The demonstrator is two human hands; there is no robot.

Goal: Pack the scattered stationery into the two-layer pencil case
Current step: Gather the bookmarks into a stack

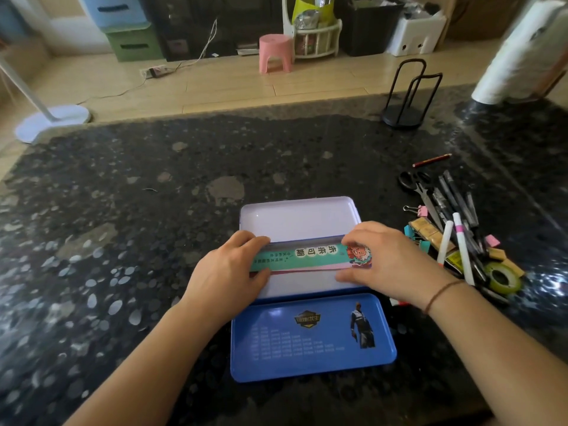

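Observation:
A metal pencil case [295, 221] lies open in the middle of the dark stone table, its pale lid tipped back. Its blue inner tray [310, 361] rests on the table just in front of it. My left hand [227, 272] and my right hand [387, 259] hold the two ends of a green bookmark [299, 253] with a cartoon figure, flat over the case's lower compartment. A pink card lies under the bookmark. To the right lies a pile of stationery: scissors [421, 189], pens [458, 198], white markers [462, 247], binder clips [421, 210] and a tape roll [504, 281].
A red pencil [431, 160] lies apart at the back right. A black wire stand [405, 96] sits near the table's far edge, with a white roll [519, 53] at the right corner. Beyond the table are a pink stool [275, 52] and a lamp base [52, 121].

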